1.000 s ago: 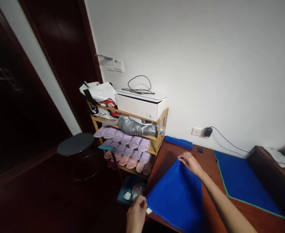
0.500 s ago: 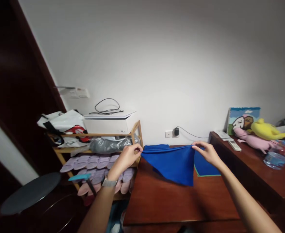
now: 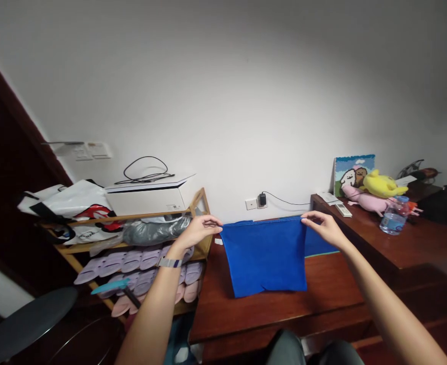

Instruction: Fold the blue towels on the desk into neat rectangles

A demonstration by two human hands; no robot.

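A blue cloth (image 3: 265,256) hangs stretched flat in the air above a dark wooden table (image 3: 322,296). My left hand (image 3: 200,230) pinches its upper left corner and my right hand (image 3: 320,225) pinches its upper right corner. The lower edge of the cloth reaches down to about the table top. A watch sits on my left wrist. Behind the hanging cloth, another blue cloth with a green edge (image 3: 318,247) lies on the table, mostly hidden.
A wooden shoe rack (image 3: 198,203) with several lilac slippers, a white box and bags stands left of the table. A round dark stool (image 3: 25,322) is at the lower left. On the right a higher desk (image 3: 417,243) holds plush toys, a water bottle and a remote.
Both hands have lifted the cloth off the table and pulled its top edge taut, so it now hangs as a flat rectangle. The view swung right and up.
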